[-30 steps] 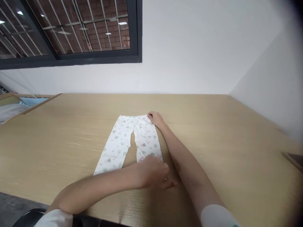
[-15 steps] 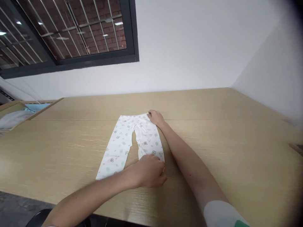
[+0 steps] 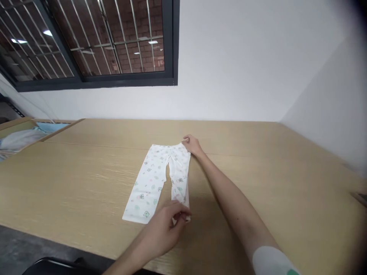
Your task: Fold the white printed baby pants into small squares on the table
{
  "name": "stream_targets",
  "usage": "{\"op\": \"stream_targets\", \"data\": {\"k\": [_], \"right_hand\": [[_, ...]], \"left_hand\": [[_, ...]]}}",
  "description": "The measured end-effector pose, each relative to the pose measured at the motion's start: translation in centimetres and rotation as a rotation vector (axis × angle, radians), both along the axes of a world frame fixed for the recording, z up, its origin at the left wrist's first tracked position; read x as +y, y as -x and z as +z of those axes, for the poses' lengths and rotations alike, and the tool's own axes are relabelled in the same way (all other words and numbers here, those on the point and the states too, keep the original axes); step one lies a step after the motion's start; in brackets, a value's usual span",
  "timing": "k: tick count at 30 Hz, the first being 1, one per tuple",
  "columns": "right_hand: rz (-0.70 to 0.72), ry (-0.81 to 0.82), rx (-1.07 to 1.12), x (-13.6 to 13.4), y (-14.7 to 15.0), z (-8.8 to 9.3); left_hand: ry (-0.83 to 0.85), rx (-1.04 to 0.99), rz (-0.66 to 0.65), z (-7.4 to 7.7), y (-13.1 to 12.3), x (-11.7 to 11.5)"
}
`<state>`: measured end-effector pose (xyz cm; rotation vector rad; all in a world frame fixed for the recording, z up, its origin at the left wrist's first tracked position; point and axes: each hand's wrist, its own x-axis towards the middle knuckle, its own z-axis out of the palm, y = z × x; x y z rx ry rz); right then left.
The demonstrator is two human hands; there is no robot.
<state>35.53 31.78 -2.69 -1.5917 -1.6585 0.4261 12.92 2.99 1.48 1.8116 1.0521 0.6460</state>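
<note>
White trousers (image 3: 149,179) with a small green and grey print lie on the table, waist toward the wall and legs toward me. My left hand (image 3: 170,225) is closed in a pinch on the hem of the right-hand leg, which looks narrowed and partly folded over. At the right corner of the waistband, my right hand (image 3: 192,145) grips the cloth between thumb and fingers. The other leg lies flat, its hem spread near the table's front.
The wooden table (image 3: 258,175) reaches to a white wall (image 3: 229,68). At the left stands a wooden-edged bin (image 3: 28,133) with pale and blue cloth inside. A barred window (image 3: 120,42) is above. Below the front edge shows a black chair (image 3: 51,265).
My left hand has turned and drawn the right-hand leg's hem inward, so that leg is now narrower. My right hand stays at the waistband corner, its fingers lifted slightly. The view has shifted.
</note>
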Motion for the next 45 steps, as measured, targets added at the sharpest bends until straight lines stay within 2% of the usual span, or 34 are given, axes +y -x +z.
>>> {"op": "stream_targets", "data": {"k": [4, 7, 13, 17, 20, 24, 28, 30, 33, 36, 39, 42, 45], "right_hand": [[-0.059, -0.013, 0.126, 0.7, 2.4, 1.5], [-0.064, -0.015, 0.169, 1.2, 5.3, 2.4], [-0.094, -0.027, 0.118, 2.3, 12.2, 2.3], [-0.074, 0.02, 0.037, 2.5, 16.1, 1.5], [-0.059, 0.067, -0.035, 2.2, 18.1, 0.9], [-0.032, 0.119, -0.129, 1.6, 19.6, 0.5], [0.005, 0.126, -0.203, 0.3, 20.4, 1.1], [0.11, 0.058, -0.276, -1.2, 20.8, 1.8], [0.434, -0.066, -0.367, -5.2, 21.2, 2.8], [0.807, -0.077, -0.365, -11.1, 21.0, 3.4], [1.134, -0.129, -0.334, -17.0, 20.2, 3.2], [1.292, -0.194, -0.37, -20.9, 19.1, 2.2], [1.301, -0.157, -0.427, -21.7, 17.9, 0.9]], "left_hand": [[0.01, -0.12, 0.14, -1.8, 2.6, -1.1], [-0.002, -0.18, 0.209, -2.5, 4.7, -1.8], [-0.087, -0.165, 0.421, -3.3, 8.3, -2.4], [-0.189, -0.051, 0.545, -4.7, 10.5, -2.3], [-0.264, 0.062, 0.56, -6.0, 11.8, -2.4], [-0.426, 0.206, 0.542, -7.7, 12.4, -2.3], [-0.636, 0.451, 0.596, -8.2, 12.4, -2.1], [-0.731, 0.592, 0.646, -8.0, 12.3, -2.3], [-0.818, 0.71, 0.71, -7.7, 11.5, -3.0], [-0.908, 0.687, 0.648, -8.2, 10.2, -3.7], [-1.055, 0.734, 0.574, -9.9, 9.1, -4.3], [-1.098, 0.823, 0.536, -11.8, 8.8, -4.9], [-1.078, 0.864, 0.537, -12.6, 8.9, -5.1]]}}
